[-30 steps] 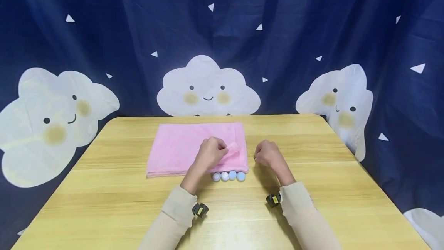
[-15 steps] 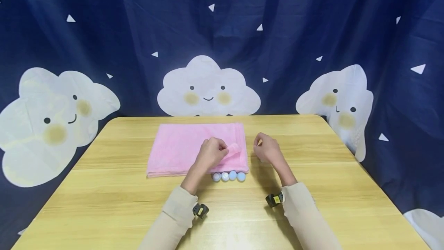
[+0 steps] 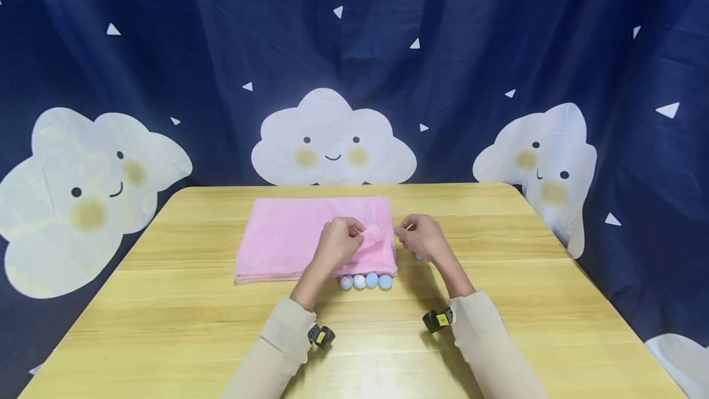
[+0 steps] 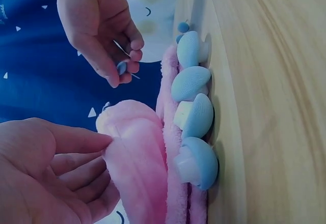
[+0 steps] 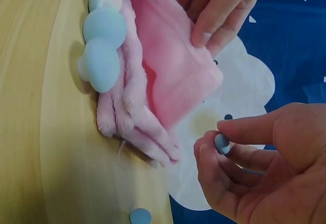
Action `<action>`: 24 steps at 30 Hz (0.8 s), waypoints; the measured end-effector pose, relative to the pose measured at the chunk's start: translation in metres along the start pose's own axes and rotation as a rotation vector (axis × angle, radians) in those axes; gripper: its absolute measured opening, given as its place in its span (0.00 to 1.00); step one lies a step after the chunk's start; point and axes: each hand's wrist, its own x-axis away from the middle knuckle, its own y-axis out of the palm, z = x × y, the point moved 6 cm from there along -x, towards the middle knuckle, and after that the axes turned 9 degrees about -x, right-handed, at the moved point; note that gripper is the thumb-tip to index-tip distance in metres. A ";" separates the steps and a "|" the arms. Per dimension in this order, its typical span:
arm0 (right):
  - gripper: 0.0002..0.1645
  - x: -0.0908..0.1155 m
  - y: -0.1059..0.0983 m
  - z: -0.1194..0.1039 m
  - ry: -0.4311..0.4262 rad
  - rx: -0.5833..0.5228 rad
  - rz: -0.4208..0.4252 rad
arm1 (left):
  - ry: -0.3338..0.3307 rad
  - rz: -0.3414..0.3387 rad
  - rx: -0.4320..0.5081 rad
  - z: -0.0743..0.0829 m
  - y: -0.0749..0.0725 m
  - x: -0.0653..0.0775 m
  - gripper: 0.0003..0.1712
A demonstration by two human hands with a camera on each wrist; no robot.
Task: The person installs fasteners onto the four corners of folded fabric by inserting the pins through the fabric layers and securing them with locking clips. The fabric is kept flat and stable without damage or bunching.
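A folded pink plush blanket (image 3: pixel 293 226) lies on the table. My left hand (image 3: pixel 336 244) pinches one lifted corner between thumb and fingers; in the right wrist view that raised flap (image 5: pixel 178 66) stands up off the lower layers. Just right of the blanket, my right hand (image 3: pixel 423 237) pinches a small pin with a round blue head (image 5: pixel 222 143). Its thin point shows in the left wrist view, directed towards the blanket corner. Several light-blue mushroom-shaped quilt clips (image 4: pixel 198 160) with white stems lie in a row against the blanket's near edge.
Another blue-headed pin (image 5: pixel 140 216) lies on the wooden table (image 3: pixel 183 325), close below my right hand. A dark blue curtain (image 3: pixel 354 48) with smiling white clouds hangs behind the table. Each wrist wears a small black camera.
My right hand has shifted slightly up and left towards the blanket corner, its thumb and finger now pointing at it. A blue pin head now shows beneath it. My left hand stays put.
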 end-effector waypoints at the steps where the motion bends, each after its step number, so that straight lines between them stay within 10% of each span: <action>1: 0.06 0.000 0.001 0.000 0.004 -0.014 -0.003 | -0.004 -0.002 0.005 0.000 0.000 0.000 0.07; 24: 0.06 0.004 0.016 -0.009 -0.057 -0.162 -0.197 | 0.010 0.007 0.032 0.002 -0.002 -0.001 0.05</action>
